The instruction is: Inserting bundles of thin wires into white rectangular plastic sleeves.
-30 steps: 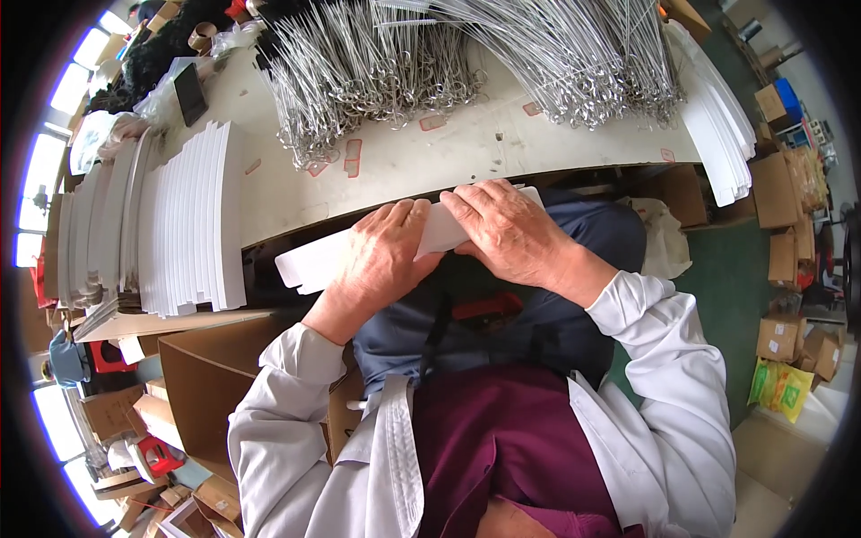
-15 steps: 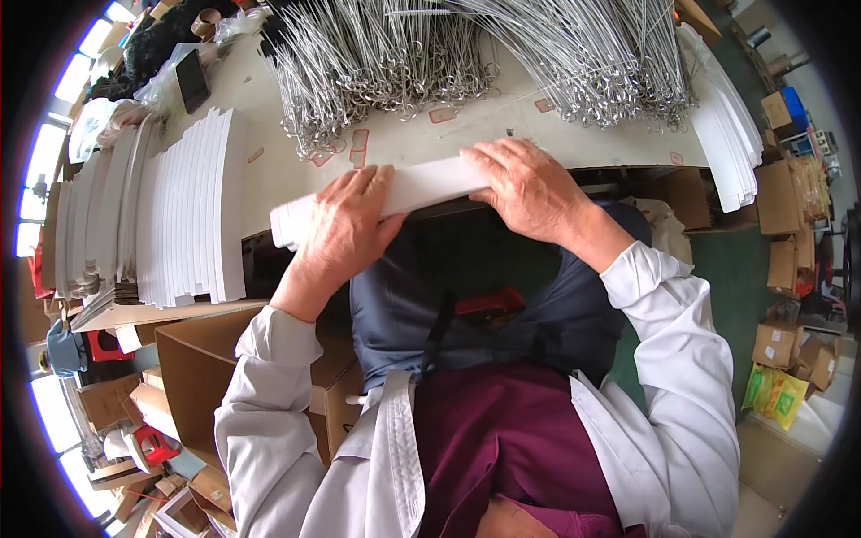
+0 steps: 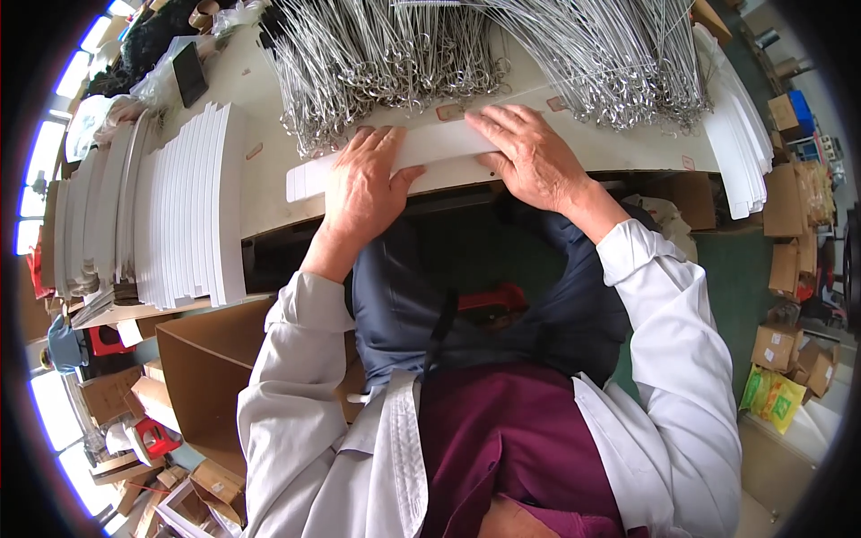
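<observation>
Along the near part of the off-white counter point(image 3: 265, 184), our left hand point(image 3: 366, 184) and right hand point(image 3: 536, 163) are gripping a long, white, card-like strip point(image 3: 438, 143) across its width; we are probably best keeping pressure even, avoiding creases.

White card point(image 3: 439, 143) — plain, silvery wires point(image 3: 619, 67), maroon shirt point(image 3: 502, 421), pale grey jacket point(image 3: 300, 386), navy trousers point(image 3: 390, 300), dark green floor point(image 3: 728, 300)

Wire bundles point(image 3: 386, 67) lie on the table point(image 3: 260, 112) beyond the carton point(image 3: 438, 143), with stacks point(image 3: 188, 206) left and right.
</observation>
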{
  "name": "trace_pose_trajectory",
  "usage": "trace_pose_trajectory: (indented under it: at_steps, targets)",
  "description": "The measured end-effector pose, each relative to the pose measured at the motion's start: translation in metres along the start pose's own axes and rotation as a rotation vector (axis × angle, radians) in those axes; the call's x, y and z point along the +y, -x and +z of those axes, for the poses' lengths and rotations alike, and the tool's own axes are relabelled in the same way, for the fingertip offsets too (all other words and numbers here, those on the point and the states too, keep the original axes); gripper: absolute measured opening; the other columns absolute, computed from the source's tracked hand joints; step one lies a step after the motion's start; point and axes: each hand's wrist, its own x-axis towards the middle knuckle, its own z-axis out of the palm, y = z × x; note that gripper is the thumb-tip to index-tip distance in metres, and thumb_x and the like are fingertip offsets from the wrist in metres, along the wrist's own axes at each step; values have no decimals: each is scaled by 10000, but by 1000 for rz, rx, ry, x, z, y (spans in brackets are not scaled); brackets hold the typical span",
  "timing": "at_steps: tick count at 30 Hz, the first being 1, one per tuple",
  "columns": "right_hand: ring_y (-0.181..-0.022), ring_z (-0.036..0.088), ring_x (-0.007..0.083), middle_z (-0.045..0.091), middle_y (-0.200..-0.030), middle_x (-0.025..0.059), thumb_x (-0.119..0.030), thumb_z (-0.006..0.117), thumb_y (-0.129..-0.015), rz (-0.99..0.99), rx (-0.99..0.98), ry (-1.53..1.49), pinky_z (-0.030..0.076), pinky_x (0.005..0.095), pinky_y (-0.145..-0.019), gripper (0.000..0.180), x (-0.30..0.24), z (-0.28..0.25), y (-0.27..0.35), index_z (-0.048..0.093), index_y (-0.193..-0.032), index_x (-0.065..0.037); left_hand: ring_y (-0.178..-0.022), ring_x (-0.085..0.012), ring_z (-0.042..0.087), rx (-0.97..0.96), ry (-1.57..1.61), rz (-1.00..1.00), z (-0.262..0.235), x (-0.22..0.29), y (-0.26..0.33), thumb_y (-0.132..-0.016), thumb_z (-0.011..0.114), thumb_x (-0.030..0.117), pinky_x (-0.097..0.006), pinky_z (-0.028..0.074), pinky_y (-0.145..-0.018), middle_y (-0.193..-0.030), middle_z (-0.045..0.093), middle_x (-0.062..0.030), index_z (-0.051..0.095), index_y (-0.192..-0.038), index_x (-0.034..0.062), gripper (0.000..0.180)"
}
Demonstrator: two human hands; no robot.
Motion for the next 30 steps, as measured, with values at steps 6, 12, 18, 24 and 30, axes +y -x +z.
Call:
trace_pose_trajectory:
  at_steps: [6,12,18,24,30]
  targets:
    - [-1397,463,371,525,-1481,215,-399,686,-949,-45,-82,107,348,458,-1211,702,-21,-2,22,500,-1455,51,-1339,-430,541,155,-104,82,19,7,33,-904,757,337,-532,389,-1166,-1379,623,-250,604,-1352,-36,603]
    - [-1462,416,377,465,-1547,238,-428,747,-887,-70,-98,110,282,470,-1258,838,-56,28,8,450,-1480,85,-1389,-396,505,71,-240,116,28,19,32,-892,759,392,-516,344,-1205,-1472,557,-233,542,-1431,-37,722]
    - [-1474,406,363,458,-1563,216,-341,758,-896,-10,-77,136,258,462,-1274,794,-37,19,18,438,-1497,67,-1415,-431,466,68,-297,68,12,-11,55,-892,778,342,-529,344,-1196,-1528,499,-243,481,-1483,-23,755]
    - [-1488,390,330,436,-1583,207,-503,703,-924,104,-56,227,261,445,-1272,863,-1,-3,44,427,-1517,59,-1398,-451,476,84,-407,-11,-8,-48,87,-940,722,310,-533,362,-1184,-1534,489,-259,440,-1503,-48,724]
    - [-1422,471,312,538,-1497,161,-381,694,-958,59,7,138,336,445,-1226,654,7,-11,52,524,-1458,6,-1363,-458,494,52,-483,-12,-14,-51,96,-924,717,205,-533,375,-1175,-1465,533,-278,468,-1458,-63,647]
